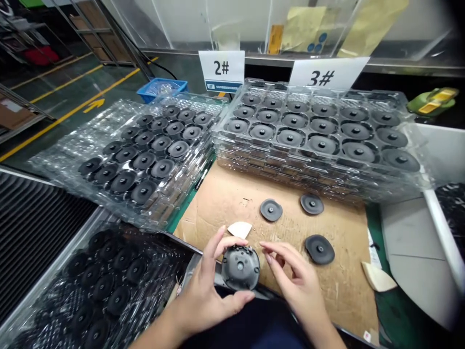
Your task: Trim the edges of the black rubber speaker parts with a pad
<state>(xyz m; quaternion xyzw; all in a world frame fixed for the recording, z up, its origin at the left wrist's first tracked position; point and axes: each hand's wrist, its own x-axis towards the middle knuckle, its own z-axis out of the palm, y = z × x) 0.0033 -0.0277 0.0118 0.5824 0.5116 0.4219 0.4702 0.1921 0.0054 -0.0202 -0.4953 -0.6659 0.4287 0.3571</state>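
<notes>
My left hand [209, 286] grips a round dark-grey plastic housing [240, 267] by its edge, thumb below and fingers above. The housing's face is turned up, with small studs along its rim and a round spot in the middle. Just right of it, the fingertips of my right hand [296, 278] are drawn together in a pinch, apart from the housing; what they hold, if anything, is too small to tell. On the cardboard [232, 194] beyond lie three dark discs with centre hubs: a left disc [271, 210], a far-right disc [311, 204] and a near-right disc [319, 249].
Stacked clear trays [261, 157] of dark discs stand at the back, beside another tray stack [170, 194] at left. A lower bag-lined tray [145, 291] holds more dark parts. White wedge pieces [240, 229] lie on the cardboard and at its right edge. A blue bin [145, 92] sits behind.
</notes>
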